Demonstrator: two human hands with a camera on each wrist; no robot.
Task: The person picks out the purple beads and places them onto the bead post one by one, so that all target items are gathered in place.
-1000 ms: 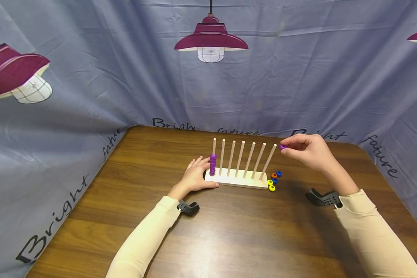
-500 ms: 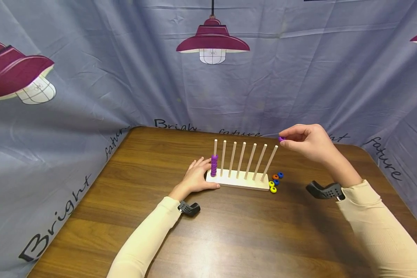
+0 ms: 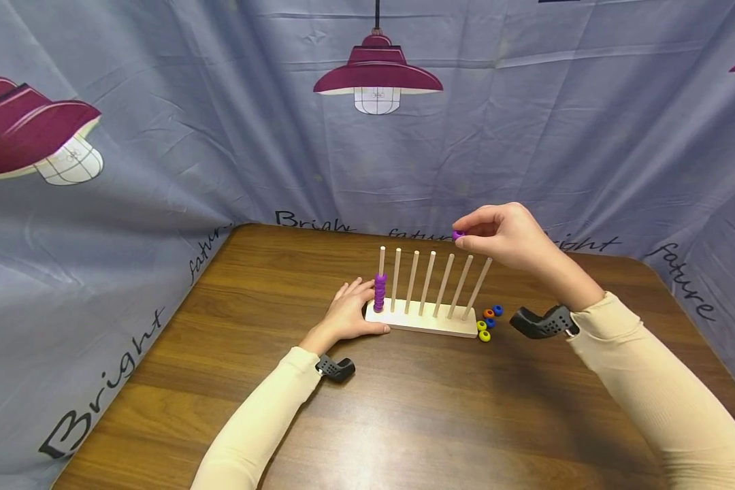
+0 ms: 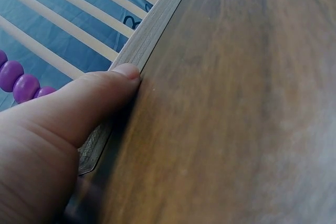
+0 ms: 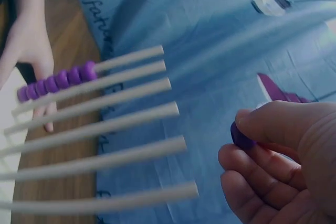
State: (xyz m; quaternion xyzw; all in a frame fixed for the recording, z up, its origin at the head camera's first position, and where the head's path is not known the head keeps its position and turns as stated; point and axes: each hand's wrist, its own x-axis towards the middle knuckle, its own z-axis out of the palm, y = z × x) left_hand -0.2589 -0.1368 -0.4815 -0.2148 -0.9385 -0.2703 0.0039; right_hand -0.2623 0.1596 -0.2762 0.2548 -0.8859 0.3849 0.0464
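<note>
A pale wooden peg stand (image 3: 429,322) with a row of upright pegs stands on the table. Its leftmost peg carries a stack of purple beads (image 3: 380,294). At that end my left hand (image 3: 348,318) grips the base; in the left wrist view the thumb (image 4: 100,98) lies along its front edge, and the other fingers reach round behind. My right hand (image 3: 510,235) pinches one purple bead (image 5: 241,136) between thumb and fingers. It is up at the height of the peg tops, over the right part of the row.
Several loose beads, blue, orange and yellow (image 3: 484,336), lie on the brown wooden table (image 3: 404,408) by the stand's right end. A printed blue-grey curtain (image 3: 251,136) hangs behind and around the table.
My right hand has carried the purple bead up and to the left, from beyond the right end of the row to above the right-hand pegs. My left hand keeps its place on the stand.
</note>
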